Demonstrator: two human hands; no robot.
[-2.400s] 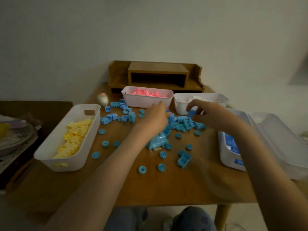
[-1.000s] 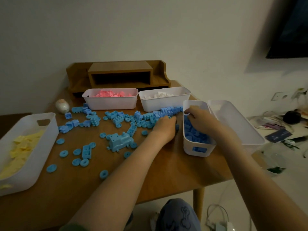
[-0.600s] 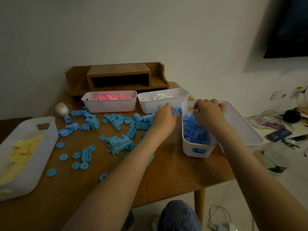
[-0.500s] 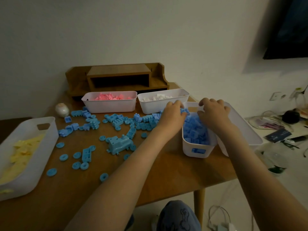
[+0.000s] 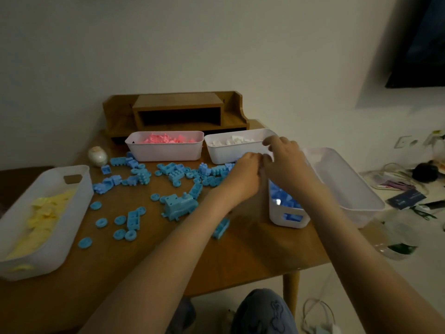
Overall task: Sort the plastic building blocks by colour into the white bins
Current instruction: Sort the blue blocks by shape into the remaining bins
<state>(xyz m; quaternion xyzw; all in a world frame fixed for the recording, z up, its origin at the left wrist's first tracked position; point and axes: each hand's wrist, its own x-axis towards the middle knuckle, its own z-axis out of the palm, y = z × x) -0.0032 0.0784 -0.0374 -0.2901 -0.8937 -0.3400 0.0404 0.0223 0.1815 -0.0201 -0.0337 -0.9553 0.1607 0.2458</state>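
Note:
Many loose blue blocks [image 5: 175,174] and discs lie across the wooden table [image 5: 252,256]. A narrow white bin [image 5: 287,219], partly filled with blue blocks, stands at the right. My left hand [image 5: 243,175] is at this bin's far left corner. Its fingers are curled, apparently round blue blocks that are mostly hidden. My right hand [image 5: 285,162] touches the left hand, its fingers curled over the bin's far rim. Other white bins hold pink blocks [image 5: 166,150], white blocks [image 5: 231,153] and yellow blocks [image 5: 55,213].
An empty white bin [image 5: 349,186] stands right of the blue one, overhanging the table edge. A wooden shelf [image 5: 178,112] sits at the back, with a small egg-shaped object [image 5: 97,156] to the left. A blue toy train [image 5: 179,206] stands mid-table. Clutter lies on the floor at the right.
My left hand has moved right from the loose pile to the blue bin's far corner. My right hand has shifted left along the far rim, and the two now touch.

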